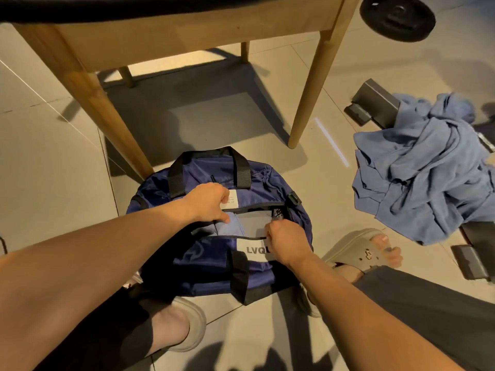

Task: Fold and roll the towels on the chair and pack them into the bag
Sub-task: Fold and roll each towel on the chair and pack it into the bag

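Wooden chair [187,30] at 12 o'clock, seat cut off by the frame top. Navy duffel bag [211,263] on the floor at centre. Crumpled blue towel heap [423,167] at 3 o'clock, count unclear. Left hand [209,202] grips the far lip of the bag. Right hand [286,242] pinches the near lip, its fingertips hidden. Light blue towel [230,227] partly visible inside the bag.
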A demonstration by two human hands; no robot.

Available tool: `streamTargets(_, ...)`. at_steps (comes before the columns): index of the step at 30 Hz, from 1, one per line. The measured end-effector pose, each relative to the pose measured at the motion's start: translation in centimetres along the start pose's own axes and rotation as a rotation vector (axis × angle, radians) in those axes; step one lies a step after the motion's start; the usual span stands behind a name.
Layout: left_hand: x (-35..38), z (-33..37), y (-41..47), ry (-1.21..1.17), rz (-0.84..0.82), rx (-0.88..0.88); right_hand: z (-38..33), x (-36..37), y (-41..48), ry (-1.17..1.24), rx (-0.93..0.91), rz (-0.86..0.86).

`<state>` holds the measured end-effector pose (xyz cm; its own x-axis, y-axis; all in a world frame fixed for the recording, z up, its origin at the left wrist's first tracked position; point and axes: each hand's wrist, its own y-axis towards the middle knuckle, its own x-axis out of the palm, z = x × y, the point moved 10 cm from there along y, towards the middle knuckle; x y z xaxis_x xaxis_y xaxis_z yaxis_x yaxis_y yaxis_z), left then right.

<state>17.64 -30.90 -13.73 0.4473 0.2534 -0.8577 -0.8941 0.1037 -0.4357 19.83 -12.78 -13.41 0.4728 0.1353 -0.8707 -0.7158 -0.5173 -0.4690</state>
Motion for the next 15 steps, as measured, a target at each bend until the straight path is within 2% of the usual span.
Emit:
streamTargets(7, -2.1, 1.2, 1.4, -0.008, -0.056, -0.023, 0.7, -3.0, 0.2, 0.18, -0.105, 0.065)
streamTargets(11, -5.4, 4.6, 3.0, 0.01, 0.068, 0.032, 1.9, -8.7, 0.6, 0.299, -0.16, 0.243)
streamTargets(15, -9.1, 9.4, 5.9, -0.015, 0.211, 0.075, 6.7, -12.0, 1.9, 0.274, -0.119, 0.302)
